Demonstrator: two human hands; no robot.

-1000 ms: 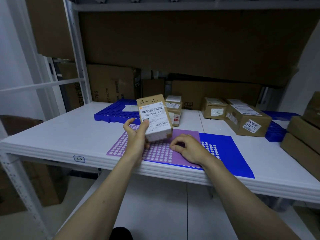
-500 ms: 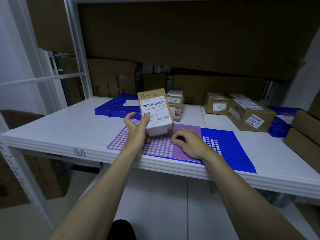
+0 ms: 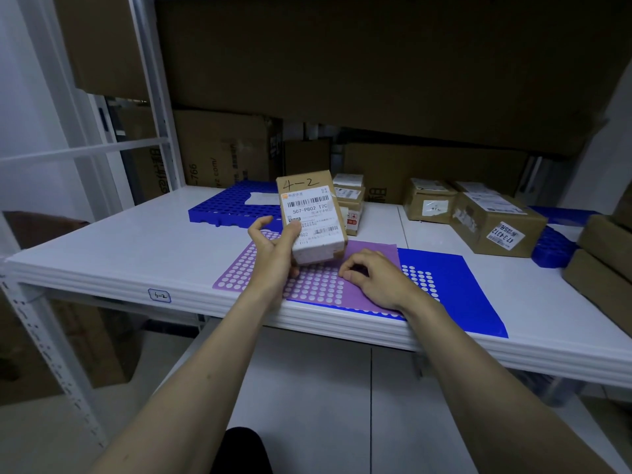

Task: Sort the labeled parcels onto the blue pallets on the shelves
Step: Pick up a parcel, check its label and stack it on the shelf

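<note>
Reading step, likely: left hand (image 3: 273,254) gripping upright parcel (image 3: 313,218) marked 4-2; right hand (image 3: 372,277) loosely curled, holding nothing, on purple sheet (image 3: 371,254). Shelf tag (image 3: 159,295) reads 6-2; next probably calls for carrying elsewhere.

White metal shelving unit (image 3: 155,107) with a white shelf board (image 3: 113,248) under dim light. Large brown cardboard sheets (image 3: 376,63) line its back. Pale tiled floor (image 3: 307,388) below, white wall (image 3: 30,97) at left.

left hand (image 3: 273,254) hiding parcel (image 3: 311,217) label corner, fine print unreadable
</note>
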